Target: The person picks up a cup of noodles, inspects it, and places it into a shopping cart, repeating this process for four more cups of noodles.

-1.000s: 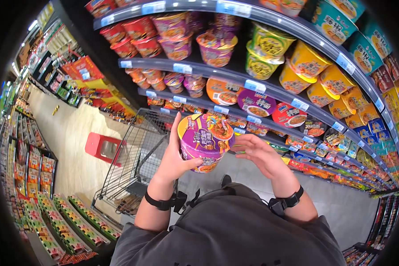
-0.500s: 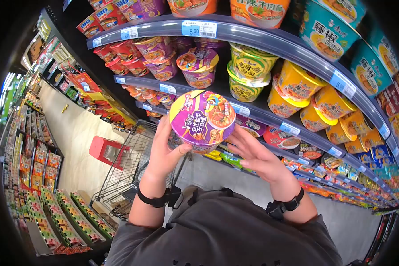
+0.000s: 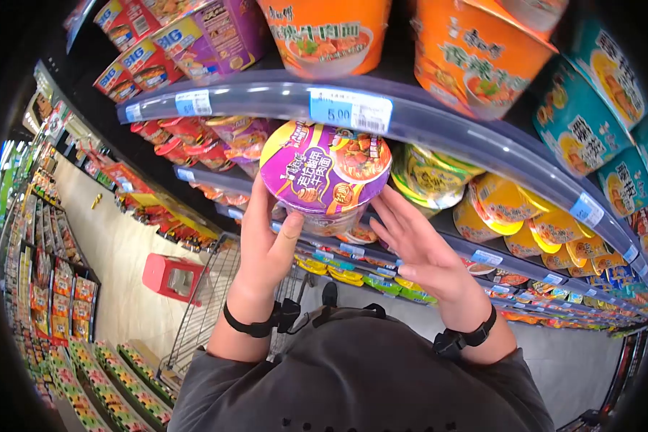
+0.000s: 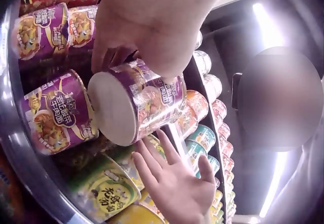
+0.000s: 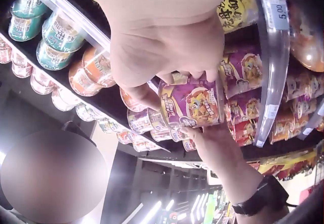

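A purple-and-yellow instant noodle cup is held up in front of the shelves, its printed lid tilted toward the head camera. My left hand grips it, thumb on the near side and fingers round the left side. In the left wrist view, the cup's white base points toward the shelf. My right hand is at the cup's right side with its fingers extended; the left wrist view shows that palm flat, fingertips right at the cup's edge.
A shelf rail with price tags runs just beyond the cup. Orange noodle tubs stand above it, yellow tubs below right. A wire shopping cart stands left, near a red stool.
The cup and both hands have moved up and closer to the shelf, and the lid has turned more toward the head camera. The shelves appear larger; the left hand keeps its grip.
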### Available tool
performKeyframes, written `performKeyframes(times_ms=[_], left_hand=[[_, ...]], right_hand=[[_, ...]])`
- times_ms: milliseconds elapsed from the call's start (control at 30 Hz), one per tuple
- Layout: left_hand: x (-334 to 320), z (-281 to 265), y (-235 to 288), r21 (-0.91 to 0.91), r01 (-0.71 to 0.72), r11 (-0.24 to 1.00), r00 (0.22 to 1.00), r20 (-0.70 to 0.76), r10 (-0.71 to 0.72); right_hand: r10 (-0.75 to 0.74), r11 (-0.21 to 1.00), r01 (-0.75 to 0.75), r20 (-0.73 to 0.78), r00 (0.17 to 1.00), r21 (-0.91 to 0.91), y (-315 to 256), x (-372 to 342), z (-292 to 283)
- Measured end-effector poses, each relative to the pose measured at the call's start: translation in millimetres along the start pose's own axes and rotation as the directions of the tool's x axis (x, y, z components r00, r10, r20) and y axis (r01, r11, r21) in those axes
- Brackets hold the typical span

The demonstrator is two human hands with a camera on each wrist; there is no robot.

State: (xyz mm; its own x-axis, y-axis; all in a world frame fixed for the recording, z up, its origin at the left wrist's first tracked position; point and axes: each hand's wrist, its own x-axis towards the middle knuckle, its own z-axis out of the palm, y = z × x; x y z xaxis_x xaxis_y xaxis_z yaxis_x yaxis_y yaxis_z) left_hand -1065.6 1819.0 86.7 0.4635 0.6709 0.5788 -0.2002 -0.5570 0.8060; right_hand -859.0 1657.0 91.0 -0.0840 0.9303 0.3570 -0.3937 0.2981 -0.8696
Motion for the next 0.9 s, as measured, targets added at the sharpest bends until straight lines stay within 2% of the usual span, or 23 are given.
performKeyframes(times_ms=[67,167,267,333,433,467,567,633,733,900], left_hand=[[19.9,-7.5,-20.6,0.005,0.004,1.0,0.999,0.051,-0.004],[40.3,-13.2,-42.4,0.001,0.005,1.0,0.994,0.109,-0.005],[57.5,-17.3,-54.3,0.17,-0.023,0.985,0.971,0.24,-0.019],[66.9,-16.0,-66.7,0.173,-0.025,0.985,0.963,0.269,-0.023],[74.9,-12.4,-72.4,0.076,-0.001,0.997,0.974,0.226,-0.016],[77.3,-11.8,-74.1,0.071,0.0,0.997,0.972,0.236,-0.017],[80.0,-11.4,-78.3,0.028,0.126,0.992,0.959,0.253,-0.129],[85.4,-9.8,-83.3,0.045,-0.025,0.999,0.971,0.238,0.013],[87.3,-6.5,-80.5,-0.007,-0.003,1.0,0.974,0.228,0.004],[83.0,-5.1,-74.5,0.019,0.0,1.0,0.978,0.21,-0.004]], right_hand=[[0.009,1.0,-0.01,-0.021,1.0,-0.027,-0.5,15.1,-3.7],[-0.032,0.998,0.026,-0.143,0.989,-0.049,4.6,31.4,-9.6],[-0.074,0.997,0.067,-0.204,0.976,-0.041,14.7,40.6,-15.9],[-0.091,0.995,0.082,-0.222,0.971,-0.052,19.1,44.3,-18.7],[-0.092,0.995,0.077,-0.25,0.964,-0.07,20.9,49.6,-21.6],[-0.108,0.993,0.095,-0.218,0.97,-0.067,22.1,50.2,-24.2],[-0.135,0.99,0.124,-0.187,0.973,-0.07,26.4,54.2,-26.9],[-0.149,0.987,0.137,-0.179,0.973,-0.08,27.4,56.4,-27.5],[-0.114,0.993,0.106,-0.18,0.977,-0.052,25.0,54.0,-26.7],[-0.032,0.999,0.03,-0.17,0.985,-0.013,10.4,35.2,-19.5]])
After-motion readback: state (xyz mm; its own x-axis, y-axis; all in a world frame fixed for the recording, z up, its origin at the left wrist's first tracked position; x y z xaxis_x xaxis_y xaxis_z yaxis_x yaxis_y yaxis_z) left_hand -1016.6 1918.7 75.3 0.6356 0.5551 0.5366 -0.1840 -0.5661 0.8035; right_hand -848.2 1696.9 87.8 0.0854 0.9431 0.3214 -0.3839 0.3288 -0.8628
